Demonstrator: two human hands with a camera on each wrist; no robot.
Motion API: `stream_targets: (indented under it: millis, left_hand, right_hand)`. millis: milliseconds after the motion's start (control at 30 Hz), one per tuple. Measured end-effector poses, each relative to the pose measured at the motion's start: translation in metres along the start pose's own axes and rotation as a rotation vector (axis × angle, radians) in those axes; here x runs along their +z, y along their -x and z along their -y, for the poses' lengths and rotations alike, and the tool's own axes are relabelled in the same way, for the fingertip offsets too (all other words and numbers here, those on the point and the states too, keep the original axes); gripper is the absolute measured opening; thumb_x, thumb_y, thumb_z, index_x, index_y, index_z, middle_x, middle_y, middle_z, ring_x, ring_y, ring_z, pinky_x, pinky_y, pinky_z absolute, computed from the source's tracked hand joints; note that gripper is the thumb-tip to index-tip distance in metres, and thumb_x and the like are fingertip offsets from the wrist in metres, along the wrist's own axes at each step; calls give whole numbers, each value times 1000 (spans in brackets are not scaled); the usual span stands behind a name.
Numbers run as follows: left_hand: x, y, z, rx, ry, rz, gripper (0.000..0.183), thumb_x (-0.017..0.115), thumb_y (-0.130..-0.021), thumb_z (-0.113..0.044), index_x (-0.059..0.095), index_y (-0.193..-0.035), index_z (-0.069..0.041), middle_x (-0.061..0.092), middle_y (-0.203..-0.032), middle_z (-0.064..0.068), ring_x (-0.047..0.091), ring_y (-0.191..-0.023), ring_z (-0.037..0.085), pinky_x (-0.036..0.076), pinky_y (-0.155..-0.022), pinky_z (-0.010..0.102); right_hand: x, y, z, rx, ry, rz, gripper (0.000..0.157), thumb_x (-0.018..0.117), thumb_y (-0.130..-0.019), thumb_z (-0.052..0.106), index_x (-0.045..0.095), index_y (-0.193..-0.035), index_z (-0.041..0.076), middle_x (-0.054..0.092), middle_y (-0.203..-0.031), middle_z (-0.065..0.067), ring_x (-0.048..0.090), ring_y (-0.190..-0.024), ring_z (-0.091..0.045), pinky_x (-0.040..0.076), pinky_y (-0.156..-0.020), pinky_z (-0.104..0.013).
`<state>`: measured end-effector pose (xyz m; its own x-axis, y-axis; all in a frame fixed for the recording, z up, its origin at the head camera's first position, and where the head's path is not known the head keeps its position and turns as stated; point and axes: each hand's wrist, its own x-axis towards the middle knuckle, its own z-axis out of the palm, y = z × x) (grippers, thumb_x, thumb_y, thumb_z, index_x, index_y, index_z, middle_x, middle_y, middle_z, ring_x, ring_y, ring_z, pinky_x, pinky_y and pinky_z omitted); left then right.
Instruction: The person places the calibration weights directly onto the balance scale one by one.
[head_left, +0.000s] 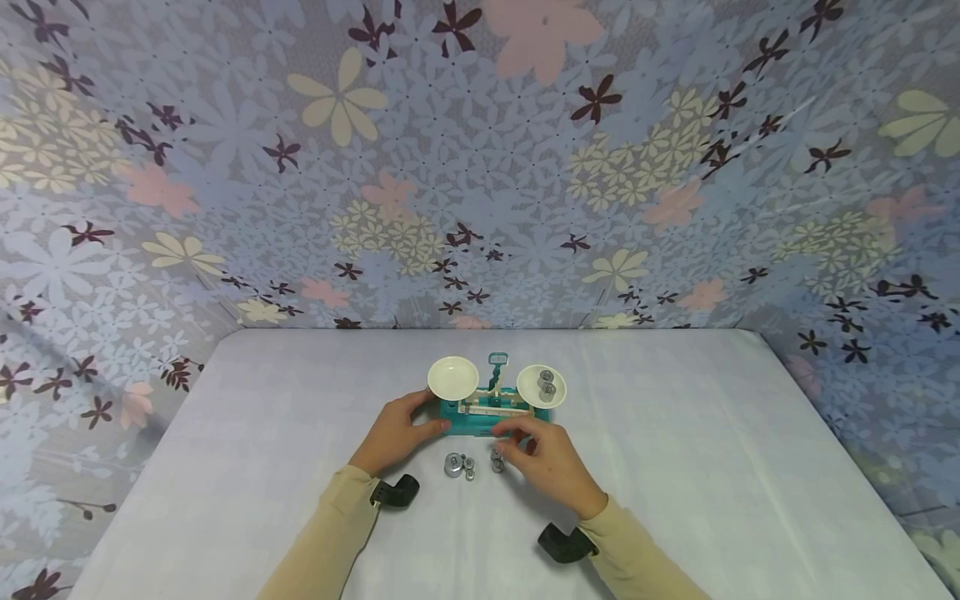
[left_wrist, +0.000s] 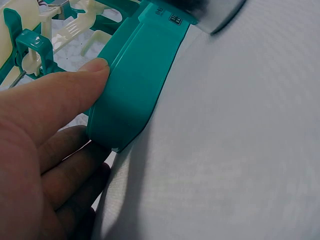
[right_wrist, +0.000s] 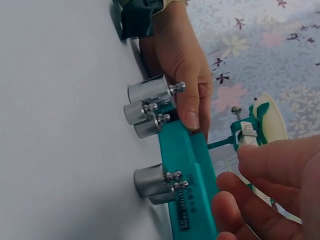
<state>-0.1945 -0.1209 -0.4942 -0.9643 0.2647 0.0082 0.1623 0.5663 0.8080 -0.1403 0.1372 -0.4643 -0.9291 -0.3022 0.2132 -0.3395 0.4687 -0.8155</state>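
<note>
Metal weights [head_left: 453,465] stand before teal balance [head_left: 477,426]; floral backdrop [head_left: 517,167] behind.

The table [head_left: 675,433] has a pale, whitish top, brighter toward the right, with faint soft creases. Near the middle of its far half stands a teal scale [head_left: 473,426], base flat on the surface. Just in front of it, knobs up, stand a large metal weight [head_left: 452,467] with smaller weights [head_left: 470,475] close beside it, and, apart to the right, a pair of weights [head_left: 498,467].
</note>
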Motion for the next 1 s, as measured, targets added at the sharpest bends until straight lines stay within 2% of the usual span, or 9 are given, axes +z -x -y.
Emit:
stream_targets:
  millis: [533,733,1000]
  left_hand:
    - [0,0,0,8,-9,-1,67,78,-88,-37,56,-142,-5,56,-145,12,46,-139,32,33,-118,50]
    - [0,0,0,8,-14,-1,66,77,-88,-37,56,-142,-4,56,-145,12,46,-139,32,33,-118,50]
    - [1,-1,3,15,-13,-2,65,78,-88,-35,57,-142,-5,56,-144,11,46,-139,31,33,-118,50]
  right_hand:
    - [5,1,-7,79,29,62,13,72,-92,10,76,-104,11,68,-87,9,54,-68,-8,49,-59,-23]
    - [7,1,-11,91,45,78,12,73,-93,15,76,-104,12,71,-93,3,54,-72,-7,49,-63,-24]
    - [8,1,-15,92,47,86,15,70,-93,6,76,-105,12,72,-98,6,58,-78,-7,52,-69,-24]
